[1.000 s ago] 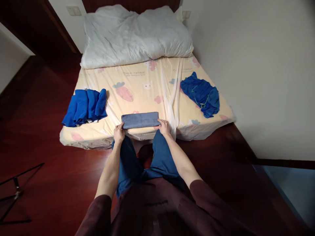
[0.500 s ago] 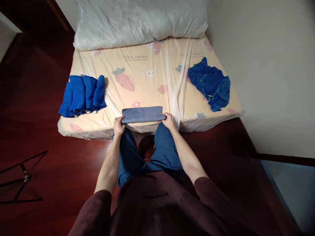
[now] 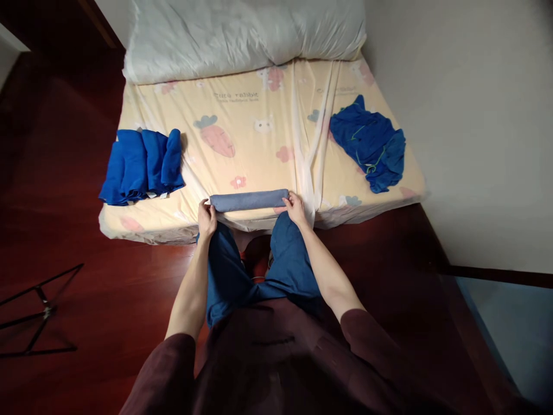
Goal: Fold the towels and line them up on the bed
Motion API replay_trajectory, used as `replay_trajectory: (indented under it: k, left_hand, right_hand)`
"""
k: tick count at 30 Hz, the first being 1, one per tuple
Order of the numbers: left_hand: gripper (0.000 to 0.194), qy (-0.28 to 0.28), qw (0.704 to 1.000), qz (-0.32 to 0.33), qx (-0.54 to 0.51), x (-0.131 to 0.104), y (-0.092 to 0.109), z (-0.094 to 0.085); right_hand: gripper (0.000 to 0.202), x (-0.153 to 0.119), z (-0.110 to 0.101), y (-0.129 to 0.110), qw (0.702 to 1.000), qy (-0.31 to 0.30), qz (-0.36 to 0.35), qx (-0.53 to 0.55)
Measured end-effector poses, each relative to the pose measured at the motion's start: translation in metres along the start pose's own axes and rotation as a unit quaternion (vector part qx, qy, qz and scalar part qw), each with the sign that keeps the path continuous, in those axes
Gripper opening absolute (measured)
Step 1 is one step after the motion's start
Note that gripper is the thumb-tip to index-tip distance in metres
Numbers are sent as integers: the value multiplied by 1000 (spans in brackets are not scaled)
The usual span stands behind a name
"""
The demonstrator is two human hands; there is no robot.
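Observation:
A grey-blue towel [image 3: 249, 200], folded into a long narrow strip, lies at the near edge of the bed. My left hand [image 3: 207, 218] pinches its left end, thumb and fingers closed on the corner. At the opposite end my right hand [image 3: 295, 208] grips the right corner in the same way. Left of the towel lies a row of folded bright blue cloths [image 3: 142, 166], with small white tags along their near edge. A crumpled blue cloth heap [image 3: 369, 144] with a green cord rests on the bed's right side.
The bed [image 3: 254, 155] wears a cream sheet printed with carrots and rabbits. A rolled pale quilt [image 3: 246, 37] lies across its far end. A black metal stand [image 3: 45, 312] is on the dark red floor at left; a wall [image 3: 466, 127] rises at right.
The towel has gone from a wider folded rectangle to a narrower strip, its near part turned over away from me. Both hands stay at its ends. The view has shifted slightly.

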State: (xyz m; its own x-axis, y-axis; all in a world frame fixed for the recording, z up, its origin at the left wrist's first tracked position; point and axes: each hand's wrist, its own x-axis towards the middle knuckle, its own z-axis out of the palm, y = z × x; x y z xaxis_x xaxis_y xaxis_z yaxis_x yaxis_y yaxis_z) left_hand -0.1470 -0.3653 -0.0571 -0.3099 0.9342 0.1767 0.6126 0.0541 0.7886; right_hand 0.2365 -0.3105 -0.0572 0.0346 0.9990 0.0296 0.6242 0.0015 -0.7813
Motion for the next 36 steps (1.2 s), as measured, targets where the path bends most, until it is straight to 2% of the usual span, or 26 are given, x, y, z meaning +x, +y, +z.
replay_trajectory:
  k: [3,7,17,23,25,27,29,31,33,36]
  left_hand:
    - [33,6,1000,-2,-2,-1,2,-1]
    - [26,14,999,14,45,-1,5,-3]
    - [33,26,994,-5,106,-3,14,-2]
    - [37,20,989,21,142,-8,18,-8]
    - [38,29,987,42,155,-12,22,-11]
    - [43,15,983,83,160,-17,27,-11]
    - [51,-45,976,141,160,-20,31,-9]
    - [59,-109,964,179,166,-22,34,-5]
    - [65,-139,958,180,175,-22,33,-1]
    - [72,-145,960,156,180,-22,28,3]
  right_hand:
    - [46,2,3,3,1000,5,9,-6]
    - [46,5,4,2,1000,-2,10,-9]
    - [34,4,9,-4,997,6,47,-56]
    - [32,-1,9,-29,987,8,75,-141]
    - [39,-6,7,-38,983,27,43,-174]
    - [45,-12,6,-45,979,42,-31,-195]
    - [48,-18,5,-50,973,17,-124,-194]
    - [49,-23,7,-53,965,-36,-182,-185]
    - [49,-25,9,-55,962,-73,-187,-182]
    - [52,-24,12,-54,967,-86,-153,-185]
